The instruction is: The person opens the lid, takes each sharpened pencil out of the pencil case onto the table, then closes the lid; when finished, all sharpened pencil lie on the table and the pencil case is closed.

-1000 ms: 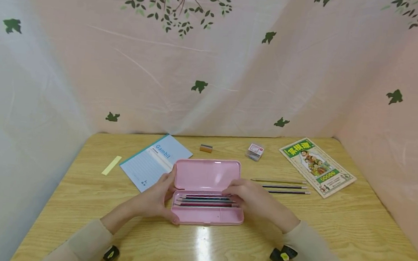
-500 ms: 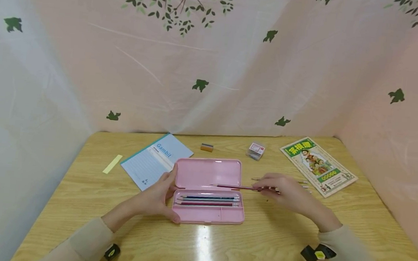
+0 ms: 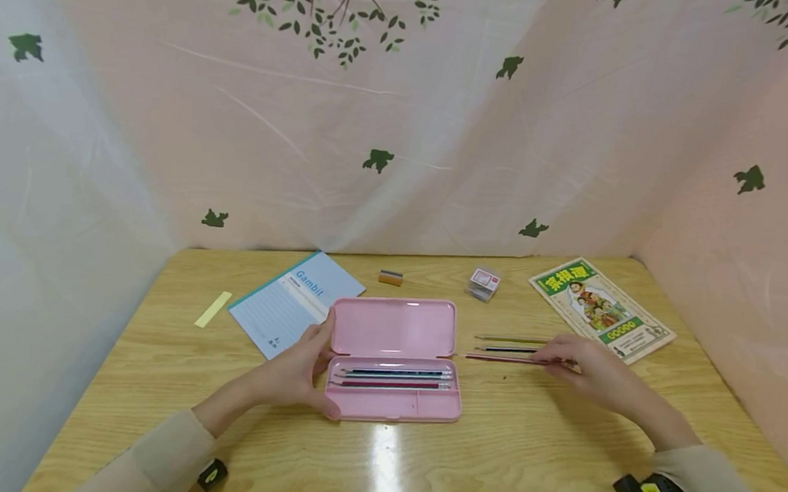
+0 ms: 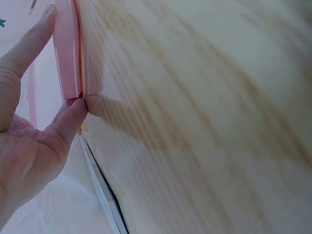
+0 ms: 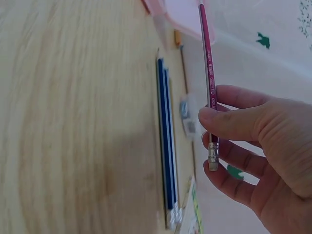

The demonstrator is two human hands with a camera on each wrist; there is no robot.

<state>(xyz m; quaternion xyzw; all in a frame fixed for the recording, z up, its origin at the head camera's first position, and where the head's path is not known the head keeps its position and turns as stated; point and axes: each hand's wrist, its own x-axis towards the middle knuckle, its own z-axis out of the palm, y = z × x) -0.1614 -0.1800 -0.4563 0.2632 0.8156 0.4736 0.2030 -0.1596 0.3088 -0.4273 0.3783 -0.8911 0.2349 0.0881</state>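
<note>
An open pink pencil case (image 3: 381, 409) lies in the middle of the table with several pencils (image 3: 393, 385) in its long compartment. At its left end, my left hand (image 3: 292, 375) grips the case, thumb at the front corner and fingers at the back near the hinge. To the right of the case, my right hand (image 3: 585, 371) pinches a maroon pencil (image 5: 208, 63) near its eraser end, the tip towards the case. The right wrist view shows this pencil raised off the table. Beside it lie a dark blue pencil (image 5: 166, 141) and an olive pencil (image 3: 508, 339).
A blue notebook (image 3: 295, 304) and a pale yellow strip (image 3: 212, 310) lie on the left. Behind the case are a small orange-brown block (image 3: 391, 277) and a small clear box (image 3: 483, 284). An illustrated green-and-cream booklet (image 3: 597, 308) lies at the back right.
My right hand has lifted the maroon pencil out of the case and carried it right, to beside the loose pencils. The left hand has stayed at the case's left end.
</note>
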